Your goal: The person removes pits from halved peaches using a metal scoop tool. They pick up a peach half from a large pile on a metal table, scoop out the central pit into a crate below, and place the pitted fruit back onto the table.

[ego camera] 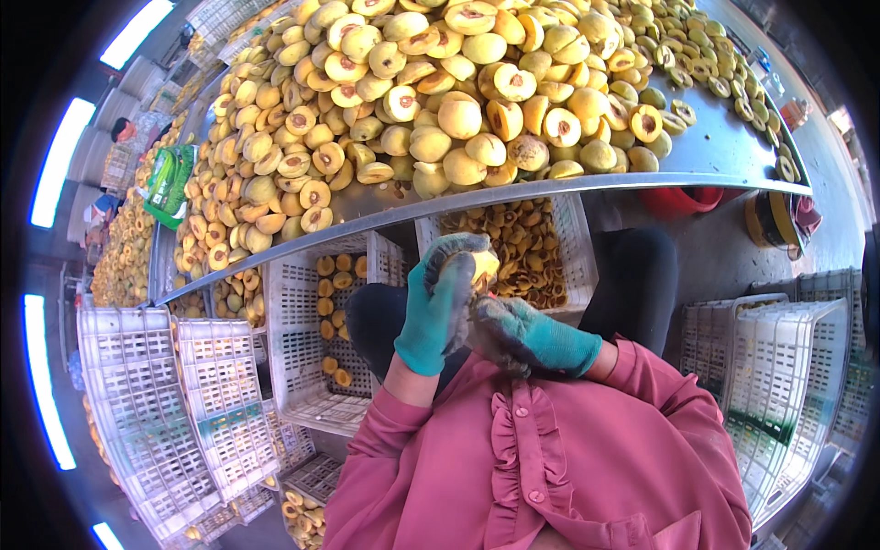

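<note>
My left hand (440, 295), in a teal knit glove with a dark grey coated palm, grips a yellow peach half (485, 265) above my lap. Close below the fruit, my right hand (526, 337) wears a matching glove, its fingers curled in towards the peach. A speck of red shows at its fingertips; what it may hold is hidden. Under the table edge, a white plastic crate (574, 240) contains brown and yellow fruit scraps (526, 265). Left of my knees, another white crate (302, 344) has several peach halves (342, 280) on its floor.
A metal table (715, 141) with a raised rim (495, 199) bears a large heap of halved peaches (474, 117). A green bag (168, 182) lies at its left. White crates stand left (148, 412) and right (784, 385). Beneath the table is a red basin (680, 199). Other people (127, 129) sit far left.
</note>
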